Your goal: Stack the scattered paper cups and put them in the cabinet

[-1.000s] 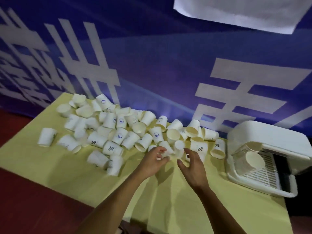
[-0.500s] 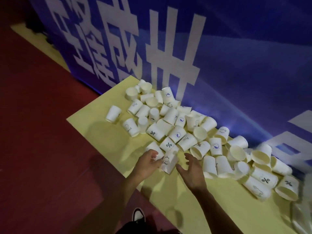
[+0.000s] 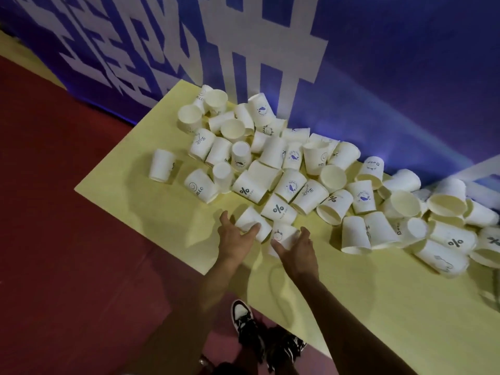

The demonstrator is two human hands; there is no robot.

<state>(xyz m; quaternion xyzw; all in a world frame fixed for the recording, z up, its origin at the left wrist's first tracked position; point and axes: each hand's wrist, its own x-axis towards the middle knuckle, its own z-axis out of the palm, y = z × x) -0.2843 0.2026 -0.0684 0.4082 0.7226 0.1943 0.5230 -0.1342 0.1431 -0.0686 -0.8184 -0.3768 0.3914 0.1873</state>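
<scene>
Hanging along the far side, a large blue fabric banner with white characters (image 3: 378, 77) backs the pale yellow rectangular tabletop (image 3: 351, 307), which stands over a dark red floor (image 3: 67, 239). A loose heap of white paper cups with small printed logos (image 3: 273, 152) runs from the far left corner to the right edge; most lie on their sides, a few mouth-up, many touching or resting on one another. No cabinet is in view. At the near edge of the heap the left hand (image 3: 234, 236) has thumb and fingers spread round a plain white paper cup lying on its side (image 3: 247, 219). Just to its right, the right hand (image 3: 299, 251) curls thumb and fingers round a white paper cup with a small cartoon print (image 3: 285, 232). The two cups are almost touching. The step in hand looks like gathering the first pair to nest, with nearly all the task left. To do it well, I would grip lightly near the rims so the thin walls do not crease. Both cups should be turned the same way before one base slides straight into the other mouth. Lifting them clear of their neighbours first should stop the heap rolling toward the near left edge.
</scene>
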